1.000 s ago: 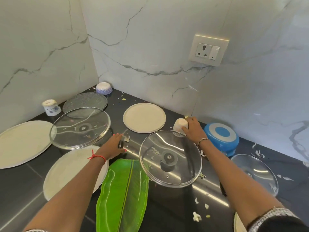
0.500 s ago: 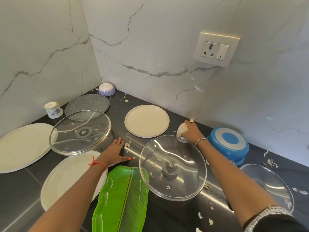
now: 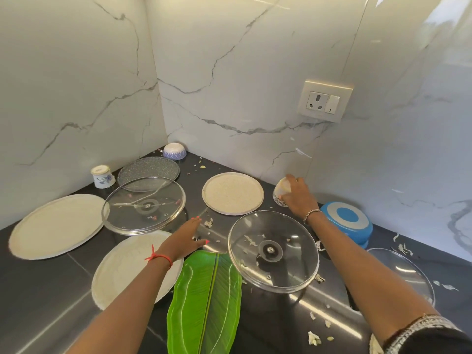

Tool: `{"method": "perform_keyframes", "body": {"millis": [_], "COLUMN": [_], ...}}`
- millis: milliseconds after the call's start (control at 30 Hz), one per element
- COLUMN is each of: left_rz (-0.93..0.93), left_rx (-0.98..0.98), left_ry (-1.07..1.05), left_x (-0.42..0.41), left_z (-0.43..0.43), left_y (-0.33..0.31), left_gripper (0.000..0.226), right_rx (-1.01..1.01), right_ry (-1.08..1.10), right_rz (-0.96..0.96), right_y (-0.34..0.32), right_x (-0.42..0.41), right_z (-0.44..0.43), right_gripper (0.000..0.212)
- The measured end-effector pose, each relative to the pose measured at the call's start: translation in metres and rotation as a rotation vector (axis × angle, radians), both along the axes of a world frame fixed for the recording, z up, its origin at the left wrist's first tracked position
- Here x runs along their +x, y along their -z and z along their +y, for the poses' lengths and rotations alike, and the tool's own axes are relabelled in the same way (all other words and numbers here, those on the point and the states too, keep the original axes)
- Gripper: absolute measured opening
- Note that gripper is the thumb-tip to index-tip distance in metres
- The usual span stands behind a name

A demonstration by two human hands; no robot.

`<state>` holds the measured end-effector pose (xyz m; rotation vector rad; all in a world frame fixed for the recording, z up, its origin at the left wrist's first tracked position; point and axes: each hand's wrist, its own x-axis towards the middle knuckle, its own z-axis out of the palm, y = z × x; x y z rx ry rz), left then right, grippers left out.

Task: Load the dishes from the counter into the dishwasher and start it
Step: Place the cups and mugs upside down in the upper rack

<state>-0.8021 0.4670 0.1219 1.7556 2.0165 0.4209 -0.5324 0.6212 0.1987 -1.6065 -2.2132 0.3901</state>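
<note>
A: The left grip?
B: Released, fingers flat on the surface between the left lid and the right lid.
A: The right grip?
B: Clasping a cup by the wall, between a plate and a blue bowl.

Crowded dark worktop in a marble corner. Places are given from the middle glass lid.

- **Nearer:** bare worktop with scraps, open to pass.
- **Just left:** a leaf plate. Past it, the left grip lies flat in a narrow bare strip. Beyond, large plates and a second lid overlap.
- **Behind:** a round plate, and the right grip holding a cup by the wall.
- **Right:** a blue bowl and a clear lid.
</note>
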Motion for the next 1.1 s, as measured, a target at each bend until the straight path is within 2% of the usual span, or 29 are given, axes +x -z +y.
{"method": "perform_keyframes", "body": {"millis": [233,367,600,767,1100], "left_rz": [-0.007,0.034,0.079,0.088,0.161], "left_rx": [0.163,0.162,0.145,0.196,0.277], "left_ry": [0.038,0.065,0.113,0.145,0.148], "left_x": [-0.006,-0.008,-0.011,0.012,0.101], "left_z": [-0.062,-0.104,-0.164,-0.205,-0.291], "left_y": [-0.010,-0.005,0.001,-0.003,0.005], "left_gripper": [0.068,0.070,0.072,0.072,0.071], "right_rx": [0.059,0.036,0.023,-0.005,-0.056], "right_ry": [-0.024,0.005,0.066,0.088,0.079], "right_rz": [0.076,0.123,0.077,0.125,0.058], "right_y": [-0.014,-0.008,0.005,0.001,0.012], "right_x": [-0.021,-0.024,-0.011,0.016,0.104], "right_z": [-0.074,-0.128,-0.205,-0.251,-0.365], "right_gripper": [0.062,0.062,0.064,0.063,0.065]}}
